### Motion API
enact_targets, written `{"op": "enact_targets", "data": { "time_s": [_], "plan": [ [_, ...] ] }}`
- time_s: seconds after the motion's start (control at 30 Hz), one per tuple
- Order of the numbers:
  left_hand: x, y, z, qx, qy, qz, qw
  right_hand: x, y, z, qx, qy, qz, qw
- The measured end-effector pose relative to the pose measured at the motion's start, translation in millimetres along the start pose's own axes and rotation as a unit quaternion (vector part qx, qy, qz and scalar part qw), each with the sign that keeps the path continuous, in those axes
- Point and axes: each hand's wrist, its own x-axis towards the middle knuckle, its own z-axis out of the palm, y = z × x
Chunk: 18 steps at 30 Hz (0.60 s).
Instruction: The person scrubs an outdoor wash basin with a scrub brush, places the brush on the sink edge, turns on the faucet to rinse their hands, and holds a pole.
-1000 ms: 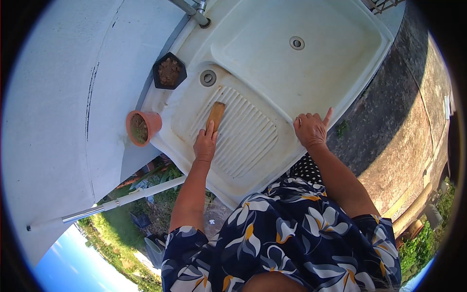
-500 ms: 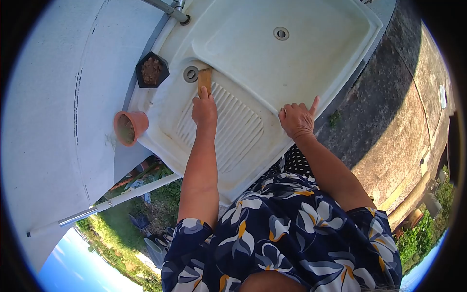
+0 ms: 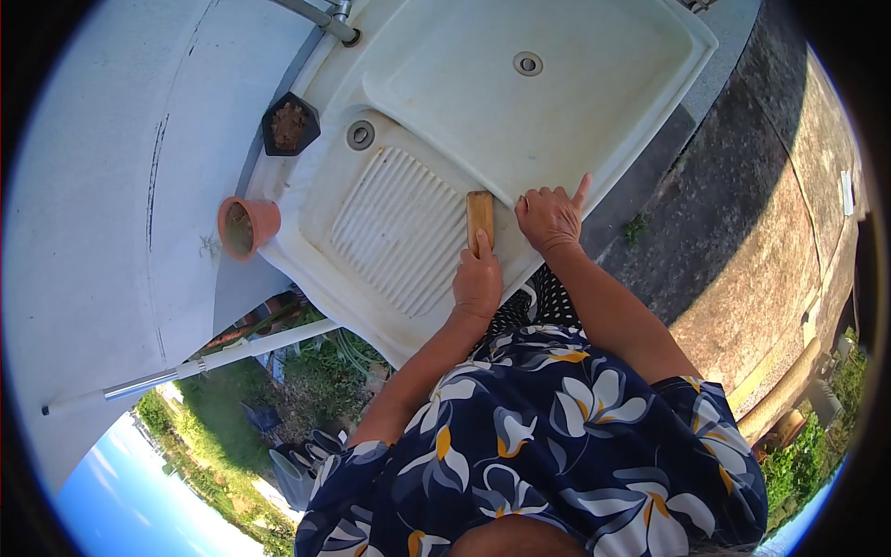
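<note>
My left hand (image 3: 479, 277) grips the near end of a wooden block (image 3: 480, 221), which looks like a brush back; its underside is hidden. The block lies at the right edge of the ribbed washboard (image 3: 394, 227), beside the ridge that divides it from the basin (image 3: 548, 116). On the front rim of the white sink, my right hand (image 3: 549, 218) rests with its thumb or a finger stretched out and the others curled over the edge. Nothing shows in it. A small drain (image 3: 360, 135) sits at the washboard's far end.
A black pot (image 3: 290, 124) and a terracotta pot (image 3: 249, 226) stand along the wall at the left of the sink. A metal tap (image 3: 334, 20) is at the top. Concrete ground (image 3: 733, 195) lies to the right, and a white pipe (image 3: 251, 349) runs at the lower left.
My left hand has moved the wooden block from the middle of the washboard up beside the small drain, then back down to its right edge. My right hand stays on the rim.
</note>
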Motion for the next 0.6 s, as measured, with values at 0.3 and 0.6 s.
{"op": "enact_targets", "data": {
  "time_s": [0.3, 0.6],
  "plan": [
    [26.8, -53.3, -13.6, 0.055, 0.040, 0.117, 0.991, 0.4, 0.7, 1.4, 0.005, -0.003, 0.003, 1.000],
    [114.1, -126.6, -44.1, 0.139, 0.017, 0.034, 0.990, -0.8, 2.1, 1.9, 0.008, 0.018, -0.005, 1.000]
  ]
}}
